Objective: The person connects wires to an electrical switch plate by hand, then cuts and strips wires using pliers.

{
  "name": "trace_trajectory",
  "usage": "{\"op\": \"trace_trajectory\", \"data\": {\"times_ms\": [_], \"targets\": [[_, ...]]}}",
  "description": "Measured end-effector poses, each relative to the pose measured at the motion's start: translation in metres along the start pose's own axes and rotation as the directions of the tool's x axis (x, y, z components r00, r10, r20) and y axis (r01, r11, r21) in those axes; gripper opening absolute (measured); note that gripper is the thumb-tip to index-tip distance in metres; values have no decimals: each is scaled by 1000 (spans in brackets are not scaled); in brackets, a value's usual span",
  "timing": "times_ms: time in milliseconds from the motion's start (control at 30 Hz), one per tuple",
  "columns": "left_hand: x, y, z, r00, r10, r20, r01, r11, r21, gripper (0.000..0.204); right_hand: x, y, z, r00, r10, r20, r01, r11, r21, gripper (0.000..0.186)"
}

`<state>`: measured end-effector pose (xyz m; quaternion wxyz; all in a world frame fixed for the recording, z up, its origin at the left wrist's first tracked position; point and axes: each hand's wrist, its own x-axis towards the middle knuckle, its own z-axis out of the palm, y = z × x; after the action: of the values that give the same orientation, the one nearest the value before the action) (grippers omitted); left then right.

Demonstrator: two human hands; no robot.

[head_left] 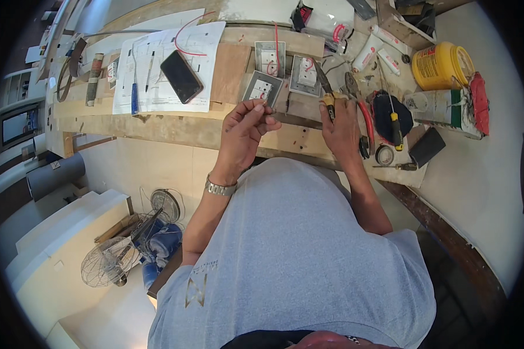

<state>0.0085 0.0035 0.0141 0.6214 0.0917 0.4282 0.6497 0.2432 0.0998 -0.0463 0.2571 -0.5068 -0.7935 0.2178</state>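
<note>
My left hand [245, 132], a metal watch on its wrist, is closed in a pinch at the bench's front edge. What its fingertips hold is too small to make out. Just beyond them is a grey socket box [262, 87] with a white insert. My right hand [340, 129] grips pliers [328, 100] with yellow-and-black handles, their dark jaws pointing away from me. Near those jaws lies a second socket box [304, 75]. Behind the first, a third box [268, 57] has a red wire [276, 43] rising from it.
Left on the bench, a phone [181, 77] and a blue-handled screwdriver [134, 98] lie on paper drawings [206, 41]. Rightward are red-handled pliers [367, 119], a yellow-handled screwdriver [396, 125], white tubes [368, 53] and a yellow tub [439, 67]. A fan [108, 262] stands at lower left.
</note>
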Motion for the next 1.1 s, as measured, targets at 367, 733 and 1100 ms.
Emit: {"op": "trace_trajectory", "data": {"times_ms": [367, 733, 1100], "targets": [[3, 2, 0, 1000, -9, 10, 10, 995, -102, 17, 5, 11, -7, 902, 339, 266, -431, 738, 520, 30], [4, -4, 6, 999, 15, 35, -14, 999, -32, 15, 20, -72, -14, 929, 79, 360, -345, 534, 772, 28], [-2, -7, 7, 996, -90, -21, 90, 995, -38, 18, 19, -70, 0, 942, 71, 327, -297, 627, 720, 26]]}}
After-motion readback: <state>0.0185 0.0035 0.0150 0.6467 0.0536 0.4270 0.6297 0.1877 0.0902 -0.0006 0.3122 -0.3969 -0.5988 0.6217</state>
